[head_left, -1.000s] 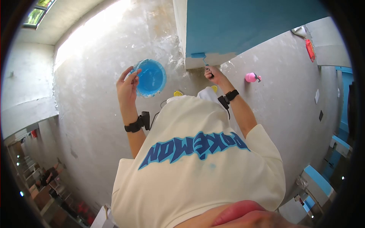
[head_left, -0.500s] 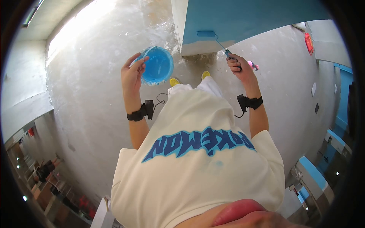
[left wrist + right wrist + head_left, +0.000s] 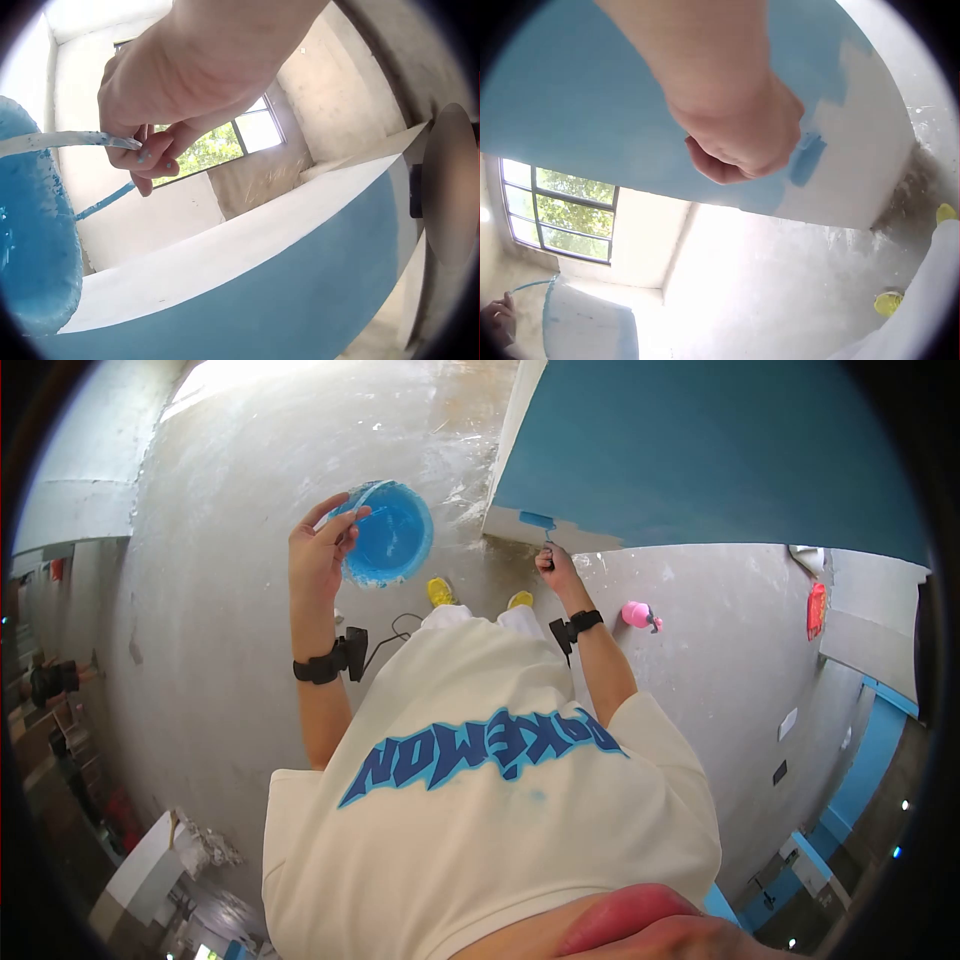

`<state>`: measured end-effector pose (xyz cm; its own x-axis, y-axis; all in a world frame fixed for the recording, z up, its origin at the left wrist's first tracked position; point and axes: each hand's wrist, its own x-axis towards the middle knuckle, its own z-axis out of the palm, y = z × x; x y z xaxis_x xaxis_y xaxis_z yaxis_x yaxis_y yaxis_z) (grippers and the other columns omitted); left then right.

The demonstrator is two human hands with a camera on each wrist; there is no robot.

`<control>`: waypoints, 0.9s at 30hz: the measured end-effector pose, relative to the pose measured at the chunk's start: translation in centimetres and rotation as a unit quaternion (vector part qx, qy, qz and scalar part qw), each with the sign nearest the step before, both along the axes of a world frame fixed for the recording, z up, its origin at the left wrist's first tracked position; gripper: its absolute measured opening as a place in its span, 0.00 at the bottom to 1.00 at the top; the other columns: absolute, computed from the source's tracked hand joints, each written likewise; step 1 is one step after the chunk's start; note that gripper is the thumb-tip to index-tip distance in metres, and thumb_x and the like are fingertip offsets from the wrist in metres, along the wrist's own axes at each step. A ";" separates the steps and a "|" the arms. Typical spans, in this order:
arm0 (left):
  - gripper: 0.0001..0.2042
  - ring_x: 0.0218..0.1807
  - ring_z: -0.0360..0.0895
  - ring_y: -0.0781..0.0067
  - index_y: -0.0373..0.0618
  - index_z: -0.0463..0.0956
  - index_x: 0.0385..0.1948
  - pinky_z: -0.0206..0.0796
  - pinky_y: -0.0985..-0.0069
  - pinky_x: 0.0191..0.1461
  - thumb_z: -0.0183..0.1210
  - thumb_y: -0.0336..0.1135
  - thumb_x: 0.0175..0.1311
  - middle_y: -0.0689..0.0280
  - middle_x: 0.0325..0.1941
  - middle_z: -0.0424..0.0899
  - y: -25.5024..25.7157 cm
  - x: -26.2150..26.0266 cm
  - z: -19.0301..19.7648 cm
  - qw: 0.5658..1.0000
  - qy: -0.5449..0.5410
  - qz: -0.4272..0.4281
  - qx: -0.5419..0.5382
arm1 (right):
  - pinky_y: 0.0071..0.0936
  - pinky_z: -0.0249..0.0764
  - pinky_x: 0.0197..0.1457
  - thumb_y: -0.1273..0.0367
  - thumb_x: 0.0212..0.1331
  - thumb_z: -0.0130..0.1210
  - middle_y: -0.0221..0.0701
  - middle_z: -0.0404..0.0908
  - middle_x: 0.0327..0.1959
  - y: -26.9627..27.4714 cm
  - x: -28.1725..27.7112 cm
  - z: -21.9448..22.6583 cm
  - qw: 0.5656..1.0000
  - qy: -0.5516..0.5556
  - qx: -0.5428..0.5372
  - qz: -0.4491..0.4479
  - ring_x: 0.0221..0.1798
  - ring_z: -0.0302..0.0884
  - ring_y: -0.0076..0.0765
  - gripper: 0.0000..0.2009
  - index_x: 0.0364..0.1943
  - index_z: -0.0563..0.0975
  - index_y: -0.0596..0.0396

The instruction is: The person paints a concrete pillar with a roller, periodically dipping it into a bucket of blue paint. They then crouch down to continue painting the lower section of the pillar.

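Observation:
My left hand point(image 3: 318, 555) pinches the paint-smeared handle point(image 3: 67, 140) of a bucket point(image 3: 428, 538) between curled fingers. The bucket hangs upright beside it, with blue paint inside. In my right hand point(image 3: 557, 568) is the grip of a small paint roller point(image 3: 537, 519). Its blue sleeve lies against the pale lower strip of a wall point(image 3: 700, 460) that is blue above. In the right wrist view, the roller sleeve point(image 3: 808, 159) shows just past the fist, over the pale patch; the fist hides the roller's handle there.
A pink spray bottle point(image 3: 638, 614) stands on the grey floor to the right, with a red packet point(image 3: 816, 610) farther off. Yellow shoes point(image 3: 440, 592) stand between bucket and wall. A window point(image 3: 562, 214) appears in the right wrist view.
The roller went from low on the wall up onto the blue area half a second ago, and is now back down on the pale strip. The left hand keeps holding the bucket.

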<state>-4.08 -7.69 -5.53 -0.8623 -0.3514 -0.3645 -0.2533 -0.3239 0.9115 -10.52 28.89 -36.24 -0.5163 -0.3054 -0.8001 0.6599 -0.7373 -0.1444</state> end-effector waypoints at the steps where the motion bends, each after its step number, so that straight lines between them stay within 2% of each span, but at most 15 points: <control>1: 0.18 0.28 0.74 0.81 0.29 0.68 0.52 0.68 0.89 0.30 0.55 0.21 0.60 0.49 0.40 0.82 0.1 -0.1 0.4 1.000 0.003 0.002 -0.004 | 0.15 0.52 0.16 0.73 0.63 0.47 0.22 0.60 0.17 0.0 -0.6 -0.9 1.000 -0.004 -0.007 0.003 0.16 0.55 0.17 0.11 0.24 0.62 0.51; 4: 0.18 0.28 0.74 0.81 0.29 0.68 0.53 0.68 0.89 0.31 0.55 0.21 0.60 0.48 0.40 0.82 0.0 -0.1 0.4 1.000 -0.005 0.009 -0.030 | 0.15 0.52 0.16 0.74 0.63 0.47 0.22 0.60 0.16 0.7 -0.3 -2.4 0.998 -0.029 -0.040 -0.045 0.16 0.54 0.17 0.10 0.24 0.62 0.51; 5: 0.18 0.28 0.74 0.81 0.29 0.68 0.53 0.68 0.89 0.31 0.55 0.21 0.60 0.48 0.40 0.82 0.1 -0.2 0.4 0.999 -0.007 0.000 -0.035 | 0.15 0.52 0.16 0.74 0.63 0.47 0.22 0.60 0.17 1.8 0.0 -1.3 0.997 -0.015 -0.060 -0.047 0.16 0.54 0.17 0.10 0.24 0.62 0.52; 9: 0.18 0.27 0.73 0.81 0.27 0.68 0.51 0.67 0.88 0.30 0.56 0.21 0.58 0.47 0.39 0.82 0.7 -0.3 0.3 0.999 -0.009 -0.001 -0.039 | 0.13 0.51 0.15 0.76 0.63 0.47 0.21 0.59 0.18 6.4 2.3 4.9 0.987 -0.002 -0.139 -0.077 0.17 0.55 0.15 0.09 0.25 0.63 0.53; 10: 0.18 0.27 0.73 0.81 0.28 0.69 0.51 0.67 0.88 0.30 0.56 0.21 0.58 0.47 0.38 0.82 0.9 -0.4 0.4 0.999 -0.012 -0.010 -0.041 | 0.12 0.50 0.15 0.75 0.63 0.47 0.21 0.59 0.20 7.2 3.0 6.7 0.988 0.029 -0.129 -0.079 0.16 0.56 0.14 0.08 0.27 0.64 0.54; 14: 0.18 0.28 0.74 0.81 0.30 0.68 0.53 0.69 0.89 0.31 0.54 0.22 0.61 0.48 0.41 0.82 1.2 -0.8 1.0 0.997 -0.020 -0.055 -0.040 | 0.11 0.50 0.14 0.74 0.64 0.47 0.21 0.59 0.19 9.4 5.2 15.0 0.989 0.031 -0.127 -0.062 0.16 0.55 0.12 0.07 0.29 0.65 0.58; 16: 0.18 0.28 0.74 0.80 0.30 0.69 0.53 0.69 0.89 0.31 0.55 0.24 0.61 0.47 0.40 0.82 2.3 -0.9 2.2 0.996 -0.015 -0.073 -0.037 | 0.10 0.49 0.13 0.72 0.66 0.47 0.20 0.59 0.19 10.2 5.9 17.7 0.987 0.038 -0.143 -0.056 0.15 0.54 0.11 0.07 0.31 0.65 0.60; 19: 0.17 0.27 0.75 0.81 0.32 0.70 0.53 0.69 0.88 0.32 0.56 0.25 0.62 0.49 0.38 0.83 4.0 -1.2 4.3 0.993 -0.009 -0.105 -0.057 | 0.10 0.49 0.12 0.71 0.66 0.47 0.20 0.59 0.20 10.4 6.3 18.4 0.991 0.050 -0.115 -0.051 0.15 0.54 0.10 0.08 0.32 0.65 0.62; 20: 0.17 0.27 0.75 0.81 0.32 0.70 0.53 0.69 0.88 0.32 0.56 0.25 0.62 0.49 0.38 0.83 4.5 -1.3 5.1 0.993 -0.008 -0.099 -0.059 | 0.10 0.49 0.13 0.72 0.66 0.48 0.20 0.59 0.19 10.3 6.0 17.4 0.987 0.028 -0.145 -0.061 0.16 0.54 0.11 0.07 0.31 0.66 0.59; 22: 0.16 0.27 0.75 0.80 0.34 0.71 0.52 0.69 0.86 0.33 0.55 0.29 0.64 0.52 0.37 0.84 5.4 -1.2 6.4 0.971 0.023 -0.152 -0.185 | 0.11 0.49 0.13 0.72 0.65 0.48 0.21 0.59 0.20 9.4 5.2 13.6 0.991 0.025 -0.126 -0.049 0.16 0.55 0.12 0.06 0.31 0.66 0.58; 24: 0.16 0.27 0.76 0.80 0.35 0.71 0.52 0.69 0.84 0.33 0.54 0.31 0.65 0.53 0.37 0.84 6.3 -1.4 7.7 0.966 0.036 -0.161 -0.197 | 0.11 0.49 0.14 0.75 0.62 0.50 0.22 0.60 0.20 8.4 4.0 9.4 0.996 0.017 -0.084 -0.035 0.17 0.56 0.13 0.08 0.28 0.65 0.53; 27: 0.15 0.28 0.77 0.79 0.38 0.72 0.53 0.69 0.83 0.33 0.52 0.34 0.68 0.54 0.37 0.84 6.7 -1.3 8.7 0.959 0.070 -0.178 -0.209 | 0.12 0.49 0.14 0.75 0.62 0.50 0.23 0.61 0.20 5.9 3.0 7.2 0.998 0.002 -0.035 -0.044 0.17 0.56 0.14 0.08 0.27 0.64 0.53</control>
